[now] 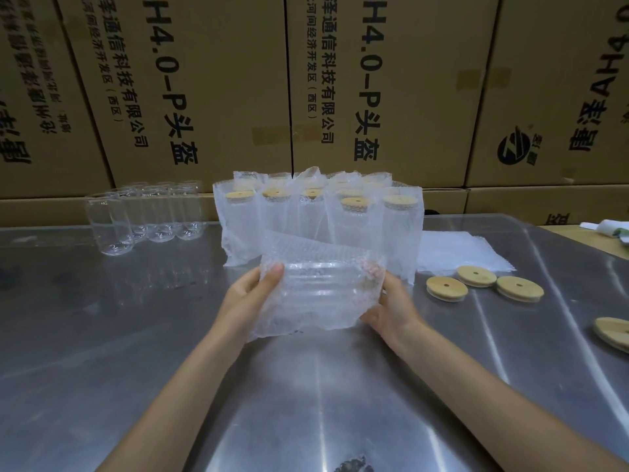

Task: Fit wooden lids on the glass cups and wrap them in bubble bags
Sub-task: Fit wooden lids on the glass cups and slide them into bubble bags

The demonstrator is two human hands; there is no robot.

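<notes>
bagged cups (320, 212) behind; lids (476, 275) rightward

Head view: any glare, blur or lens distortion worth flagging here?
Head view: bright streaky glare on the metal table; wide-angle bend tilts the cardboard boxes at the edges; the empty glasses look soft; the bubble bag between left hand and right hand hides its contents' detail.

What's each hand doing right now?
Left hand: grips the left end of the bagged cup, thumb on front.
Right hand: holds the right end of the same cup, fingers curled round it.
</notes>
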